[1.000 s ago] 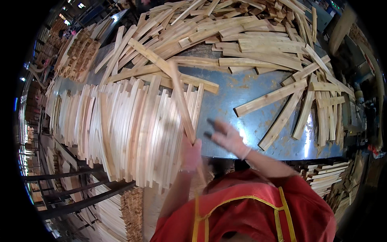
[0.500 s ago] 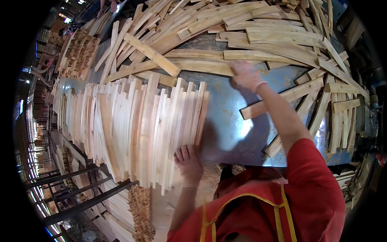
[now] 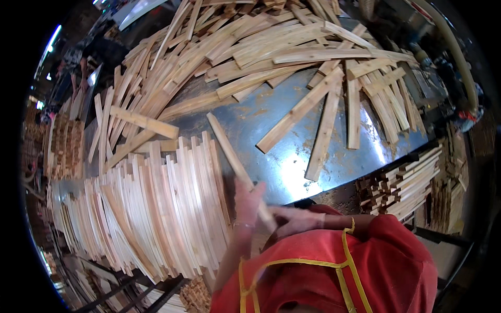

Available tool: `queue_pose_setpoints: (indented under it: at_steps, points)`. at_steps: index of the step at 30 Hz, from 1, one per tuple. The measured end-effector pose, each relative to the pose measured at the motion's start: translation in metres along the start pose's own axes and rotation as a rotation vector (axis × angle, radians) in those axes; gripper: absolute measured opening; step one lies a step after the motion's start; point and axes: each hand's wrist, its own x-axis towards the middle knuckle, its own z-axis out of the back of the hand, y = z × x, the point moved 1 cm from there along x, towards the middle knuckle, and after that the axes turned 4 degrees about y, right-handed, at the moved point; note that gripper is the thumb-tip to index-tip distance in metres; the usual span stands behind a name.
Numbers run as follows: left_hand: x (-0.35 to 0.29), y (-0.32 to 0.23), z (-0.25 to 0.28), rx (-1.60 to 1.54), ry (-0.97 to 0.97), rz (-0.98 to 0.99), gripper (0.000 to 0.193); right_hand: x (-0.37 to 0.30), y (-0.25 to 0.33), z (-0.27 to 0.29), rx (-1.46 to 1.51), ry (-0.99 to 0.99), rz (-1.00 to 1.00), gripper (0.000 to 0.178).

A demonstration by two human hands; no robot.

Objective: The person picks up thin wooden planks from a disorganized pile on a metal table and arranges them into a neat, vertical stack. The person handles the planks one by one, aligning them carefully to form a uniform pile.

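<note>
A wooden slat (image 3: 228,148) slants across in front of me, its far end over the metal table and its near end close to my body. My left hand (image 3: 248,202) is closed around it below the middle. At the near end, my right hand (image 3: 297,219) is closed on the same slat, its fingers partly blurred. Just left of my left hand stands a long row of pale slats (image 3: 180,208), packed side by side on the table.
Loose slats lie heaped on the far side of the metal table (image 3: 235,122). Several single slats (image 3: 323,130) lie at its right. A stack of wood strips (image 3: 404,182) is below the right edge. A block of stacked pieces (image 3: 67,148) stands far left.
My right hand has come back from the far slats to my body, and a slat is now between both hands. My left hand has left the row's near end. The view has turned right.
</note>
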Motion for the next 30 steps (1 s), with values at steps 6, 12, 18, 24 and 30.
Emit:
queue_pose_setpoints:
  at_steps: [6, 12, 18, 24, 30]
  points:
    - [-0.032, 0.034, 0.044, 0.607, -0.202, -0.207, 0.059, 0.063, 0.047, 0.099, -1.019, -0.566, 0.308, 0.034]
    - [-0.069, 0.059, 0.043, 1.121, -0.33, -0.219, 0.081, 0.095, 0.08, 0.23, -1.71, -0.585, -0.124, 0.045]
    - [-0.049, 0.073, 0.037, 1.108, -0.561, -0.166, 0.085, 0.108, 0.085, 0.185, -1.652, -0.411, 0.559, 0.042]
    - [-0.016, -0.019, -0.035, 0.987, -0.133, -0.069, 0.091, 0.081, 0.195, 0.37, -1.623, -0.888, 0.377, 0.036]
    - [0.014, -0.009, -0.041, 1.162, -0.267, -0.119, 0.076, 0.0, 0.121, 0.506, -1.471, -0.754, -0.002, 0.117]
